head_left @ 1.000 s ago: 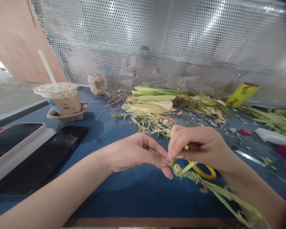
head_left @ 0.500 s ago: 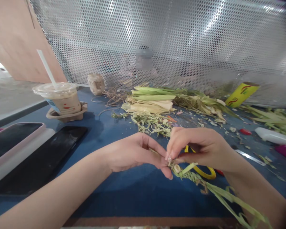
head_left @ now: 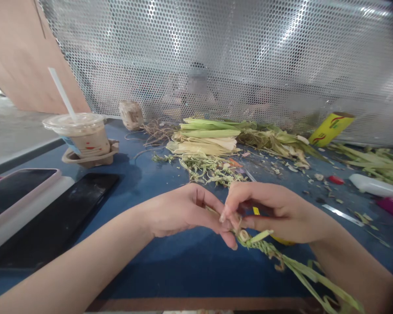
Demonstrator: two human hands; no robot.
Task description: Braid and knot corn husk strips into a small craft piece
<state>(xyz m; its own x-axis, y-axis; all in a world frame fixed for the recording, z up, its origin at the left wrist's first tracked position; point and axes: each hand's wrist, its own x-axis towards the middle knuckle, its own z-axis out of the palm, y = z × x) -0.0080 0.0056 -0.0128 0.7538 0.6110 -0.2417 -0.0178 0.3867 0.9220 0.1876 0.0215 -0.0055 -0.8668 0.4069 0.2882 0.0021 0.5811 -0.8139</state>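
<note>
A green braid of corn husk [head_left: 262, 247] hangs across the front of the blue table, its loose strips trailing to the lower right. My left hand [head_left: 186, 209] pinches the braid's upper end between thumb and fingers. My right hand [head_left: 275, 209] is closed at the same end, its fingertips against those of my left hand; the exact spot they grip is partly hidden. Behind my right hand, a yellow loop [head_left: 283, 241] shows only in part. Further back lies a tangle of thin husk braids [head_left: 209, 169], in front of a stack of flat corn husks [head_left: 206, 137].
On the left stand a lidded drink cup [head_left: 85, 135] in a cardboard holder, a black tablet [head_left: 52, 218] and a pink-cased phone [head_left: 19, 192]. At the back are a jar [head_left: 131, 115], twine [head_left: 159, 133] and a yellow tube [head_left: 332, 129]. A blade [head_left: 343, 215] lies right.
My right hand has shifted slightly left and its fingers have curled over the braid's end. More of the yellow loop is now covered. My left hand stays nearly in place.
</note>
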